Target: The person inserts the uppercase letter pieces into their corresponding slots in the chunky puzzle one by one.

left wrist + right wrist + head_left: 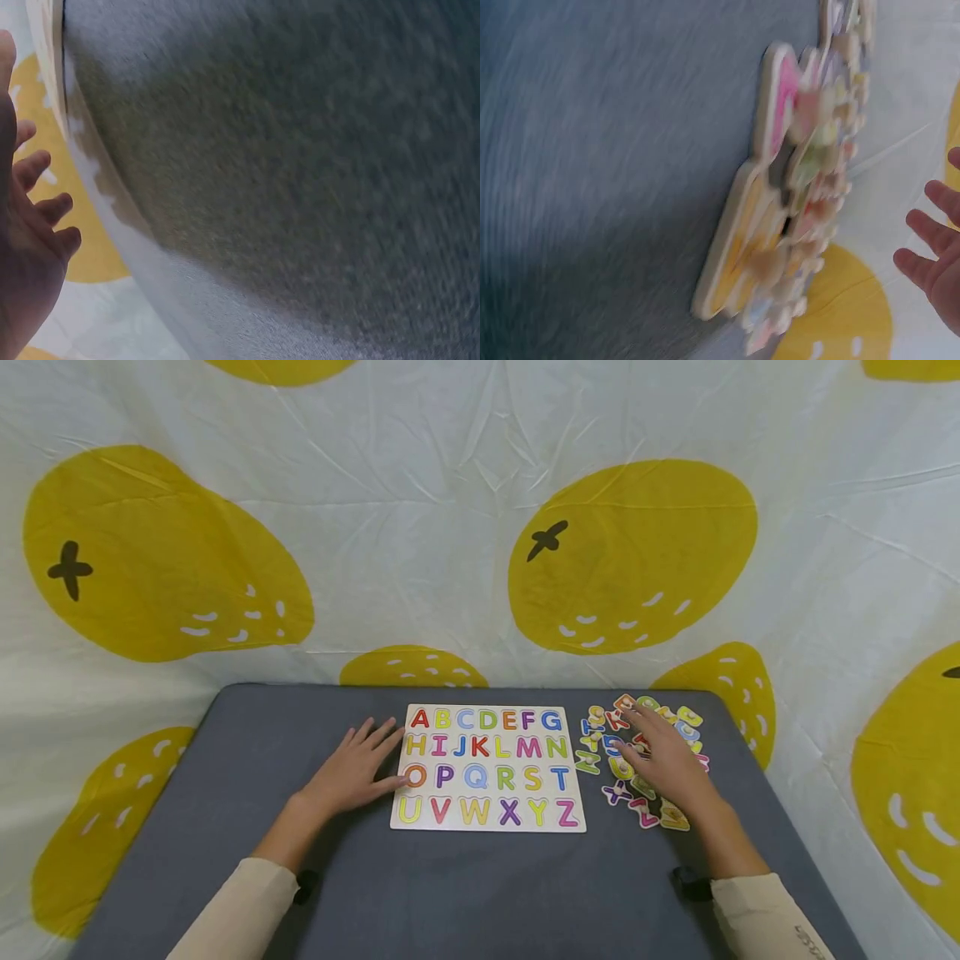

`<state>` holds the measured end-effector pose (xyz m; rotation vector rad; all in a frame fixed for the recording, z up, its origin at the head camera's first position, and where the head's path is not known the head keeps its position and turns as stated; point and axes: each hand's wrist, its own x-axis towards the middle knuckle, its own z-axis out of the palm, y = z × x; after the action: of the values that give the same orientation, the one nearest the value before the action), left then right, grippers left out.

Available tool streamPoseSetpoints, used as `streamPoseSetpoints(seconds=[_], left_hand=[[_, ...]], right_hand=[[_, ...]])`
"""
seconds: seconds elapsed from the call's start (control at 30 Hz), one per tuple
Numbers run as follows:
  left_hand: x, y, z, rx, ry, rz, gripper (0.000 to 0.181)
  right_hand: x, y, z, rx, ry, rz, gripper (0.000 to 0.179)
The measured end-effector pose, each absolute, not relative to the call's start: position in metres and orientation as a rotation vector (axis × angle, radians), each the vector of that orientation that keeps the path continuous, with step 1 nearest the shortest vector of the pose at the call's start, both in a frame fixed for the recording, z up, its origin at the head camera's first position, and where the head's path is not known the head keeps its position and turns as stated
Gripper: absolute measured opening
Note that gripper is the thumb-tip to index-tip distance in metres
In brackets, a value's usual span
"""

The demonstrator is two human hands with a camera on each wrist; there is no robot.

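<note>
A white alphabet puzzle board [495,789] lies flat on the table, its colored letters in rows from A to Z. My left hand [351,775] is at the board's left side, fingers spread, the thumb tip overlapping the edge near the O. Above the pile of loose letter pieces [617,793] right of the board, my right hand [667,767] reaches with extended fingers and holds nothing. Small wooden knobs [769,264] stand on the pieces in the right wrist view. Both wrist views show fingers apart: left hand [34,255], right hand [943,255].
Dark grey cloth covers the table [480,893]. Behind it hangs a white curtain [420,527] printed with large yellow fruit. Several letter pieces overlap one another, with a pink piece [784,97] and a yellow piece [742,240] at the near side.
</note>
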<state>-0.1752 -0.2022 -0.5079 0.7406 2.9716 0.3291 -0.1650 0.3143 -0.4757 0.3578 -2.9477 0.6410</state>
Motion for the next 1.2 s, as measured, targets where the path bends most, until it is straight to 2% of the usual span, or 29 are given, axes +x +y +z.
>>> streamPoseSetpoints(seconds=[0.73,1.2], left_hand=[[-0.189,-0.214,-0.521,0.822,2.853,0.417,0.095],[-0.190,-0.214,-0.519,0.889,2.851,0.430,0.094]], right_hand=[[-0.178,0.372,-0.490,0.319,-3.036,0.699,0.059],[-0.202,0.373,-0.500,0.207,-3.149,0.702,0.037]])
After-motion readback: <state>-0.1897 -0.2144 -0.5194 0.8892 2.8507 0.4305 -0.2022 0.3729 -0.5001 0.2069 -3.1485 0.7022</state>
